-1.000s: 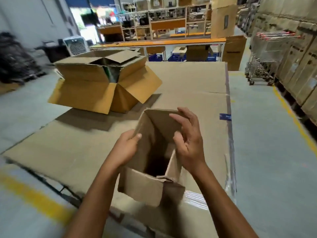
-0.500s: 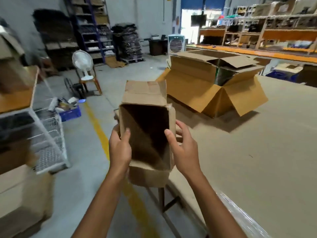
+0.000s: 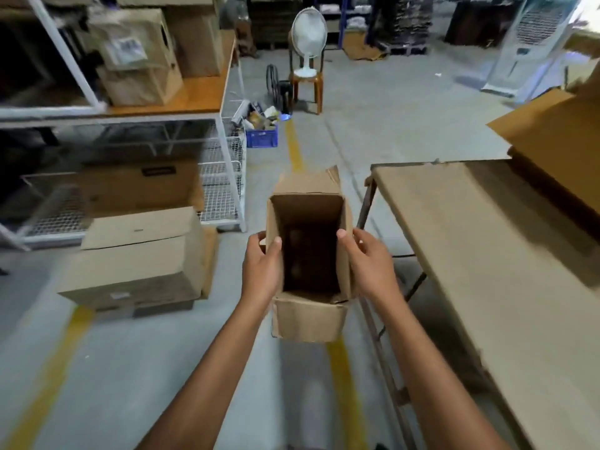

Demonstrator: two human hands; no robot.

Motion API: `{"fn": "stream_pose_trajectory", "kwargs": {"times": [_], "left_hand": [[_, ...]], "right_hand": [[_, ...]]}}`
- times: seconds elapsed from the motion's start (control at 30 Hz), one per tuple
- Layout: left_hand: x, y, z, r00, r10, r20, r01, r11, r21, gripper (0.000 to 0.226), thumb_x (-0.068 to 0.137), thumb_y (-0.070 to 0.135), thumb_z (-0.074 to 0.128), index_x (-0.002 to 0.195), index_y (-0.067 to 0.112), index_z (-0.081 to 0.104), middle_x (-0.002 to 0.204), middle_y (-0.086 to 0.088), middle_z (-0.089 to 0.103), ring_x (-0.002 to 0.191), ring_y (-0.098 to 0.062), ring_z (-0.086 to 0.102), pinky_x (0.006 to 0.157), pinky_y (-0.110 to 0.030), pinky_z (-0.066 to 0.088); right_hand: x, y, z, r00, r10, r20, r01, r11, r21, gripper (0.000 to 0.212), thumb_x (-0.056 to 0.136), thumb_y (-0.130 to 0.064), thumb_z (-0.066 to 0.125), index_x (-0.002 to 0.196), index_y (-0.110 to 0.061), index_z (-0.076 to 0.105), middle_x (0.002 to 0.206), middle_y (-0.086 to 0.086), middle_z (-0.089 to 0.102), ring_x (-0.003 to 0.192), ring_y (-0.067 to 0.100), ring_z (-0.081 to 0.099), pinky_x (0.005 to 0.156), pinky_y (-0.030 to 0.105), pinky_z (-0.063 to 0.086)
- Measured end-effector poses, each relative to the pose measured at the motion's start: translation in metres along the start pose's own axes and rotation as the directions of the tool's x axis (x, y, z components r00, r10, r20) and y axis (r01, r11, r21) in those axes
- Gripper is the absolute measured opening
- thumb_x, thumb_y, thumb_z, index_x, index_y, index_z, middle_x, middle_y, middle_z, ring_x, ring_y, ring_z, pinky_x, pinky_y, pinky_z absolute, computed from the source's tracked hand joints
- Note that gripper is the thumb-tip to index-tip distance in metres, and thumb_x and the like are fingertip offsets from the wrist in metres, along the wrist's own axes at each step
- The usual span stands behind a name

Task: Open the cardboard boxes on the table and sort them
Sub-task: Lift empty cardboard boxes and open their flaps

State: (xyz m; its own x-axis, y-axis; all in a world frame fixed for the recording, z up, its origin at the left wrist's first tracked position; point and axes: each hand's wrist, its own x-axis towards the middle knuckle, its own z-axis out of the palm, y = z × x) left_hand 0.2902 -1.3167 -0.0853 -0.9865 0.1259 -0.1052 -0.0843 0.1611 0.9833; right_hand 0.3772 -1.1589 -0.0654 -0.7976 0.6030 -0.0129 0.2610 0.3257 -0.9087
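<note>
Both hands hold the open box (image 3: 305, 319) in the air over the aisle, just left of the table (image 3: 487, 271) edge. The left hand (image 3: 261, 271) clamps its left wall and the right hand (image 3: 370, 264) its right wall, thumbs hooked over the rim. A closed carton (image 3: 136, 254) sits on the floor to the left, and bare floor runs between it and the table. A large box (image 3: 558, 141) stands on the table's far end.

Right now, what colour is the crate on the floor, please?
The crate is blue; head view.
</note>
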Motion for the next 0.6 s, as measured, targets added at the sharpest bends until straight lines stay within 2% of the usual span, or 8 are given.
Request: {"fn": "stream_pose_trajectory", "kwargs": {"times": [0.1, 0.17, 0.23, 0.33, 0.43, 0.53, 0.6], "left_hand": [[0.030, -0.016, -0.005, 0.995, -0.075, -0.063, 0.076, 0.997, 0.011, 0.036, 0.101, 0.031, 0.053, 0.135, 0.018, 0.049, 0.119, 0.005, 0.056, 0.111, -0.015, 0.054, 0.088, -0.028, 0.038], [0.050, -0.022, -0.003, 0.990, -0.117, -0.080, 0.119, 0.993, 0.023, 0.036, 0.101, 0.031, 0.055, 0.134, 0.020, 0.050, 0.107, 0.012, 0.056, 0.100, -0.010, 0.054, 0.086, -0.027, 0.036], [0.074, -0.028, 0.003, 0.987, -0.138, -0.087, 0.141, 0.990, 0.030, 0.038, 0.098, 0.029, 0.060, 0.134, 0.021, 0.051, 0.096, 0.022, 0.051, 0.088, 0.002, 0.051, 0.083, -0.026, 0.038], [0.120, -0.033, 0.018, 0.982, -0.166, -0.086, 0.170, 0.985, 0.040, 0.040, 0.096, 0.027, 0.063, 0.134, 0.022, 0.050, 0.094, 0.026, 0.045, 0.085, 0.010, 0.046, 0.072, -0.018, 0.039], [0.171, -0.031, 0.037, 0.978, -0.183, -0.104, 0.188, 0.982, 0.037, 0.040, 0.096, 0.024, 0.063, 0.133, 0.022, 0.050, 0.094, 0.026, 0.045, 0.084, 0.011, 0.045, 0.068, -0.012, 0.036], [0.220, -0.022, 0.057, 0.973, -0.203, -0.112, 0.209, 0.977, 0.043, 0.041, 0.094, 0.023, 0.066, 0.131, 0.025, 0.050, 0.093, 0.023, 0.048, 0.085, 0.007, 0.048, 0.076, -0.021, 0.039], [0.251, -0.016, 0.069, 0.968, -0.211, -0.135, 0.218, 0.975, 0.035, 0.038, 0.092, 0.021, 0.069, 0.125, 0.026, 0.051, 0.090, 0.017, 0.054, 0.085, 0.001, 0.054, 0.079, -0.025, 0.041]], "right_hand": [[0.027, 0.014, 0.034, 0.995, 0.031, 0.095, -0.029, 0.999, -0.023, 0.071, 0.081, -0.071, 0.059, 0.137, -0.027, 0.055, 0.121, -0.009, 0.066, 0.109, 0.014, 0.063, 0.095, 0.042, 0.053], [0.050, 0.022, 0.050, 0.990, 0.064, 0.124, -0.058, 0.997, -0.050, 0.083, 0.074, -0.075, 0.057, 0.142, -0.028, 0.050, 0.126, -0.005, 0.065, 0.110, 0.016, 0.063, 0.094, 0.046, 0.054], [0.083, 0.031, 0.062, 0.988, 0.101, 0.117, -0.093, 0.993, -0.076, 0.075, 0.080, -0.066, 0.061, 0.143, -0.027, 0.050, 0.127, -0.002, 0.065, 0.110, 0.018, 0.063, 0.094, 0.049, 0.055], [0.139, 0.041, 0.077, 0.987, 0.124, 0.105, -0.115, 0.990, -0.082, 0.063, 0.087, -0.054, 0.065, 0.142, -0.026, 0.052, 0.126, 0.000, 0.066, 0.109, 0.019, 0.064, 0.093, 0.050, 0.055], [0.199, 0.047, 0.089, 0.982, 0.119, 0.148, -0.110, 0.992, -0.067, 0.059, 0.088, -0.046, 0.067, 0.141, -0.024, 0.053, 0.118, 0.003, 0.069, 0.104, 0.019, 0.066, 0.092, 0.048, 0.055], [0.254, 0.046, 0.091, 0.975, 0.149, 0.163, -0.144, 0.989, -0.044, 0.056, 0.087, -0.039, 0.071, 0.139, -0.022, 0.056, 0.101, 0.001, 0.071, 0.096, 0.020, 0.068, 0.090, 0.043, 0.055], [0.286, 0.044, 0.091, 0.971, 0.175, 0.164, -0.173, 0.985, -0.026, 0.054, 0.087, -0.037, 0.072, 0.137, -0.022, 0.057, 0.099, 0.001, 0.072, 0.095, 0.021, 0.069, 0.089, 0.040, 0.055]]}}
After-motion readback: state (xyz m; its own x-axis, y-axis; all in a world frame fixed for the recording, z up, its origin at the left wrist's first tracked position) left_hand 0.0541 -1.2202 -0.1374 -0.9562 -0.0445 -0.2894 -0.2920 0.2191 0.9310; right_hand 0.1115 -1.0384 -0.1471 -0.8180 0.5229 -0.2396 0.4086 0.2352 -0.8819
